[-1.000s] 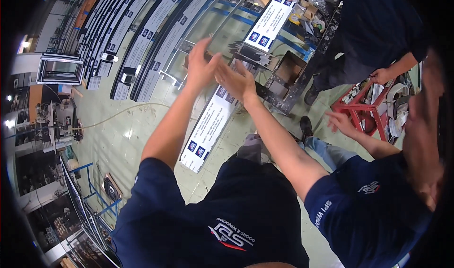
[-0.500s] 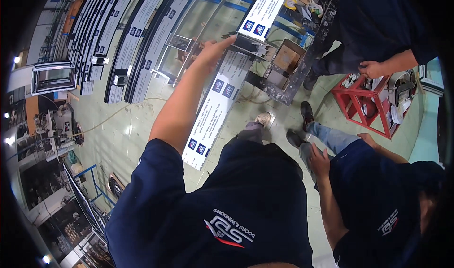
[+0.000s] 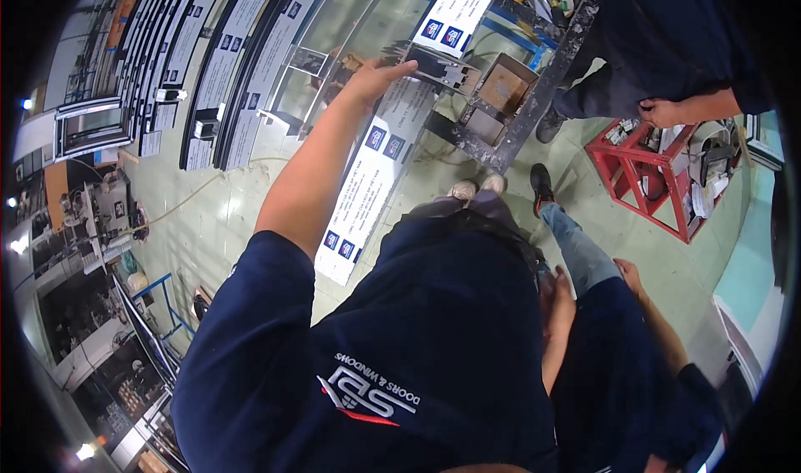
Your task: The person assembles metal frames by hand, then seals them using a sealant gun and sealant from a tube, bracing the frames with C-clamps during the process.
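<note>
My left hand [image 3: 373, 83] reaches forward over the work frame, its thumb stretched to the right. The other fingers point away from the thumb and are partly hidden. It is beside a dark metal piece [image 3: 440, 68], and whether it touches that piece I cannot tell. A long profile in white printed film [image 3: 360, 202] runs from below this hand toward me. Beyond the dark piece, a similar film-covered length [image 3: 459, 10] continues away. My right hand is out of sight.
Several film-wrapped profiles [image 3: 242, 72] stand at the left. An open box [image 3: 503, 88] lies on the dark bench edge [image 3: 509, 152]. A co-worker stands close at my right, hand [image 3: 557, 294] lowered. Another person's hand [image 3: 663, 113] is above a red metal cart [image 3: 651, 168]. A hose crosses the floor.
My left hand has shifted slightly and its thumb now shows stretched out. Both my shoes show now, where one did before. The co-worker at my right has come nearer to my side.
</note>
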A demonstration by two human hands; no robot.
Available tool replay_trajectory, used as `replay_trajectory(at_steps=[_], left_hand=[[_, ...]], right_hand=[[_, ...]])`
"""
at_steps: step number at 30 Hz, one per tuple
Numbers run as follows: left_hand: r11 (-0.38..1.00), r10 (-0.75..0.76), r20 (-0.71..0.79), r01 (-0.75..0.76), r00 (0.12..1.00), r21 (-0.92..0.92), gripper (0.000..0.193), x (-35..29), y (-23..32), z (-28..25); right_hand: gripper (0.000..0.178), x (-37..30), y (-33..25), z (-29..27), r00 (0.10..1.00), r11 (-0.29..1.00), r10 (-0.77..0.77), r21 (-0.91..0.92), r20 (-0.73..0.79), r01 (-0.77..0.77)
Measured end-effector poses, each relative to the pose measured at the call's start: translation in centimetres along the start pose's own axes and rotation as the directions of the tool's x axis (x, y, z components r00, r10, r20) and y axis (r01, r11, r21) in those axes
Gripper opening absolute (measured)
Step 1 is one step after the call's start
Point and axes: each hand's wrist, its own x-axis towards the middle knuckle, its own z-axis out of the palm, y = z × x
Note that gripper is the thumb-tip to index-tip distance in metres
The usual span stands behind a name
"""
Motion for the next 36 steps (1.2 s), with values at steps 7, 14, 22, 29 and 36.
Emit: replay_trajectory(at_steps=[7,14,22,29,36], left_hand=[[0.999,-0.046,-0.104,0.049,0.993,0.023,0.073,-0.5,0.3,-0.6],[0.975,0.115,-0.347,-0.038,0.931,0.22,0.1,-3.2,-0.7,1.1],[0.987,0.088,-0.582,-0.15,0.809,-0.06,0.096,-6.0,-0.5,3.1],[0.997,0.045,-0.69,0.008,0.722,0.074,0.089,-11.6,-6.3,0.4],[0.862,0.153,-0.755,0.287,0.637,0.417,0.089,-20.3,-14.8,-0.9]], right_hand=[[0.061,5.6,-16.1,14.6,0.819,0.643,-0.354,-0.518,0.452,0.564],[0.075,7.7,-21.1,31.8,0.162,-0.141,-0.477,-0.257,0.864,0.956],[0.091,9.6,-21.4,41.7,0.261,-0.404,-0.13,-0.292,0.956,0.867],[0.084,10.9,-20.4,43.4,0.3,-0.445,-0.029,-0.281,0.954,0.85],[0.081,10.7,-19.9,43.5,0.321,-0.492,-0.018,-0.288,0.947,0.821]])
